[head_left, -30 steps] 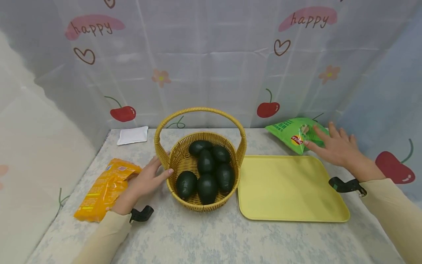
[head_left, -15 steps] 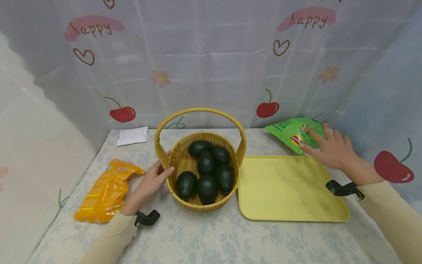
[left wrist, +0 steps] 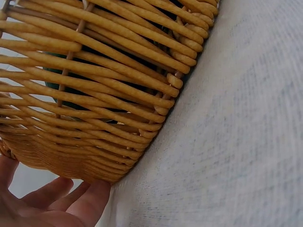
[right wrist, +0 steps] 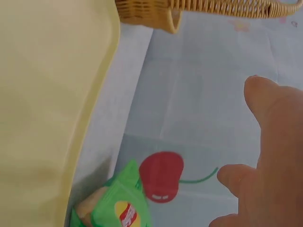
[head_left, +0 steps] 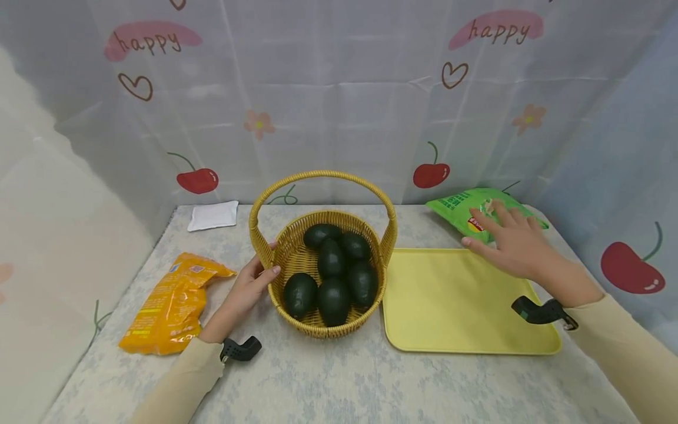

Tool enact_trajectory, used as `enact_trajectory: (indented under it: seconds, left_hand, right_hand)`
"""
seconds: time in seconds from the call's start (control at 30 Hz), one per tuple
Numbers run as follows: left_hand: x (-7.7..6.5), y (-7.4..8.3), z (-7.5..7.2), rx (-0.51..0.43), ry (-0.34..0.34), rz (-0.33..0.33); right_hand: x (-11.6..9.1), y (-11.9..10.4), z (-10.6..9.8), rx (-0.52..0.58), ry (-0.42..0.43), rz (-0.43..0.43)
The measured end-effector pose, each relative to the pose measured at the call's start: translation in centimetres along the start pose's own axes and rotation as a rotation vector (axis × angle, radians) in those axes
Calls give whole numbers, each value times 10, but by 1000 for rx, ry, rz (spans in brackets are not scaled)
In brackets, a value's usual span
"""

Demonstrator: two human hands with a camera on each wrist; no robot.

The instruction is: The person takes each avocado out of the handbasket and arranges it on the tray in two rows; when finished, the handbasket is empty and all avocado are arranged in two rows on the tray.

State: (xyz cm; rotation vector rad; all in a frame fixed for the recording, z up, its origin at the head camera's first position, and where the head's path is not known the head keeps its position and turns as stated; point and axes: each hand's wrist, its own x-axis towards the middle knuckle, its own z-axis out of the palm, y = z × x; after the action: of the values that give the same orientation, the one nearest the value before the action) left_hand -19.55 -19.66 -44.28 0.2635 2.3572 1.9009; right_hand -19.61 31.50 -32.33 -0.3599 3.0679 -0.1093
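Observation:
In the head view a yellow wicker basket [head_left: 324,333] with a tall arched handle stands mid-table, holding several dark green avocados [head_left: 332,259]. My left hand [head_left: 251,288] grips the basket's left side, thumb at the rim and fingers against the outer wall. The left wrist view shows those fingertips [left wrist: 94,203] touching the weave. My right hand [head_left: 516,244], fingers spread and holding nothing, hovers over the far right part of a pale yellow tray [head_left: 455,300], in front of a green chip bag [head_left: 455,212]. The hand covers part of that bag in the head view.
An orange snack bag [head_left: 169,306] lies on the left, beside my left forearm. Farther back is a small white packet [head_left: 213,216]. A printed curtain [head_left: 339,118] hangs behind the table, with more cloth along both sides.
My right hand has moved left and toward me, from over the green chip bag to the tray's far edge. My left hand has settled closer against the basket, which stays in place.

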Motion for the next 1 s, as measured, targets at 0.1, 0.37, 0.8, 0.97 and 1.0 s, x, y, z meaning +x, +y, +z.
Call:
enact_trajectory:
  seconds: [0.1,0.37,0.8,0.97,1.0]
  left_hand:
    - [1,0,0,-2,-1,-1]
    - [1,1,1,-9,1,-26]
    - [1,0,1,-31,-9,-27]
    - [1,0,1,-24,-5,-25]
    - [1,0,1,-24,-5,-25]
  right_hand:
    - [-2,-11,-2,52,5,-34]
    - [-9,-43,-6,196,-14,-113]
    - [-18,-76,-4,227,-9,-249]
    - [-21,-89,-4,223,-11,-296]
    - [-22,-92,-4,217,-10,-305]
